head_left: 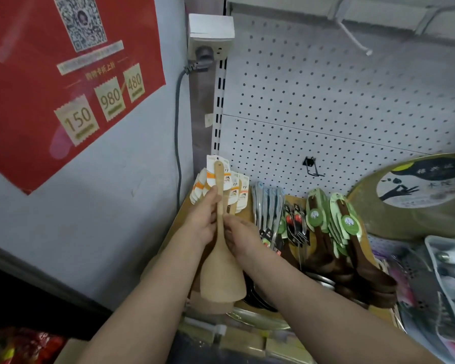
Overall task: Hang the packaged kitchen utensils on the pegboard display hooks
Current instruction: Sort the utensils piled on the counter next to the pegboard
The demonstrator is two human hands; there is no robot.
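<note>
Against a white pegboard (326, 101), near its lower left corner: holding a pale spatula (222, 258) upright, left hand (204, 222) and right hand (241, 236) pinching its handle, likely lining its tagged top up with spatulas already hanging behind.

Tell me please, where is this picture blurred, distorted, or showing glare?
Head view: wide-angle bending curves the pegboard edges; glare streaks wash the red poster; the bottom corners are soft; the wooden spatula, held by the left hand and right hand, is fairly sharp.
</note>
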